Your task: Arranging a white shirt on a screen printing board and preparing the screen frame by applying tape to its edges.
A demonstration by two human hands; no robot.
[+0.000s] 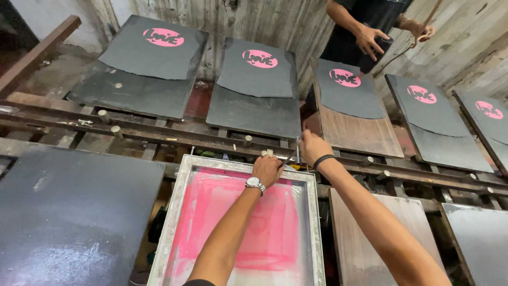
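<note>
what the view keeps back

the printing screen (180, 222) runs off the bottom edge at six o'clock, its near rail unseen. the left hand (267, 169) curls over the far rail, fingertips hidden behind it. the right hand (312, 145) shows only its back; whatever it grips is too thin to make out. at one o'clock another person (365, 26) is cut off at the top edge. the boards at three o'clock (489, 119) and nine o'clock (69, 212) leave the frame.

Metal rail frame (159, 132) — tilted boards (254, 114), dark fabric pieces (256, 71) on top
</note>
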